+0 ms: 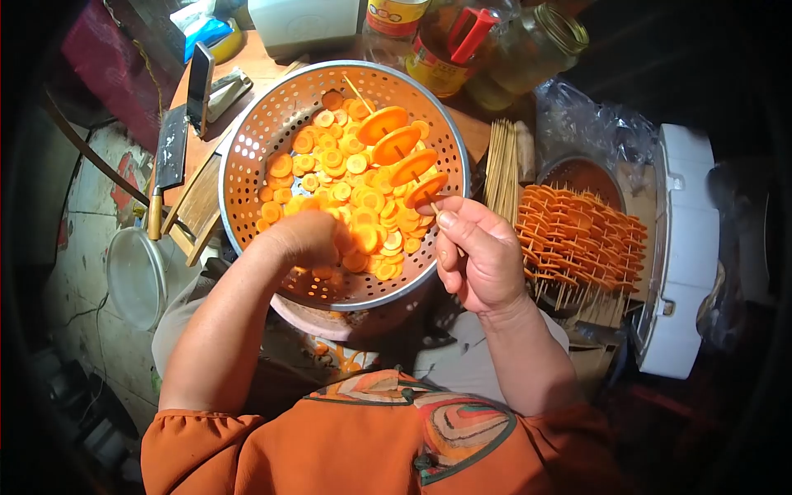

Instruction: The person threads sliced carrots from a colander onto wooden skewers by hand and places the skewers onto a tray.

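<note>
While skewer [356,92] is being finger-pinched by right hand [487,257], carrot slices [356,163] are being touched by left hand [309,239], grip indiscernible; central piercing advised

We can read no word, brand or number here. We do see two printed labels with lettering too small and blurred for us: a red-and-yellow paper-like label [396,16] with small pale round marks, around a clear, colourless jar [388,48] at the top edge, and a yellow label with red parts [436,73], low on the wider, rounded, see-through jar [436,29] just to the right of it.
</note>
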The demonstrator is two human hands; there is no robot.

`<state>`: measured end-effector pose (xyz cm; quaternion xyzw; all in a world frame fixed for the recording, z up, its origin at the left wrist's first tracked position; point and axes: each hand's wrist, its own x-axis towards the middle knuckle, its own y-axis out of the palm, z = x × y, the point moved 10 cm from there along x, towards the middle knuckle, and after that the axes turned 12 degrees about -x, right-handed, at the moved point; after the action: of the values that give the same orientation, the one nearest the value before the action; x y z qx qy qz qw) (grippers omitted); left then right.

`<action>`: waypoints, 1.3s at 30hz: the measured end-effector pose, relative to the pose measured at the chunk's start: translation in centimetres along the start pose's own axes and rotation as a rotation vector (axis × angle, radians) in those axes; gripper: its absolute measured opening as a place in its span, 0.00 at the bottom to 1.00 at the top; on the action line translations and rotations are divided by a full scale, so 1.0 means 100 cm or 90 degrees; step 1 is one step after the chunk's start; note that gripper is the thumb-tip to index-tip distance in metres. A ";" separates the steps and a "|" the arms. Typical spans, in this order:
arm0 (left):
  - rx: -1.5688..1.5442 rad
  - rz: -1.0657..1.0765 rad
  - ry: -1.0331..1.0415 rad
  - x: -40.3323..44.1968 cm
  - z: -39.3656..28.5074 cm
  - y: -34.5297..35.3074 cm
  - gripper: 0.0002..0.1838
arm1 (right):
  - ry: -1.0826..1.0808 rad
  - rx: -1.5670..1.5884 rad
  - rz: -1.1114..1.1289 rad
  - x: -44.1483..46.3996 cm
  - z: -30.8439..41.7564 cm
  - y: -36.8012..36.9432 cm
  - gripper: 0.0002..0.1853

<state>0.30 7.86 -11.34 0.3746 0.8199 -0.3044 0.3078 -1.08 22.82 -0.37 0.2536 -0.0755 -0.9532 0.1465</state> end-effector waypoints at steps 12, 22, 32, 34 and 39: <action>-0.151 -0.539 0.141 -0.013 -0.012 -0.085 0.10 | -0.005 -0.004 -0.016 -0.004 0.004 -0.011 0.13; -0.085 -0.388 0.085 0.012 -0.025 -0.035 0.13 | 0.005 -0.015 -0.013 -0.005 0.001 -0.008 0.13; -0.427 -0.528 0.104 0.003 0.043 -0.078 0.08 | 0.015 -0.041 0.009 -0.005 0.000 0.003 0.12; -0.711 -0.516 0.150 -0.020 0.037 -0.095 0.10 | 0.026 -0.078 0.016 -0.005 -0.001 0.006 0.12; -0.840 -0.622 0.199 -0.055 0.033 -0.119 0.09 | 0.042 -0.092 0.040 -0.007 -0.005 0.008 0.11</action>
<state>-5.42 -3.26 -6.18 -0.2425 0.9333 0.1942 0.1802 -0.11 22.26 -0.32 0.2713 -0.0094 -0.9421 0.1970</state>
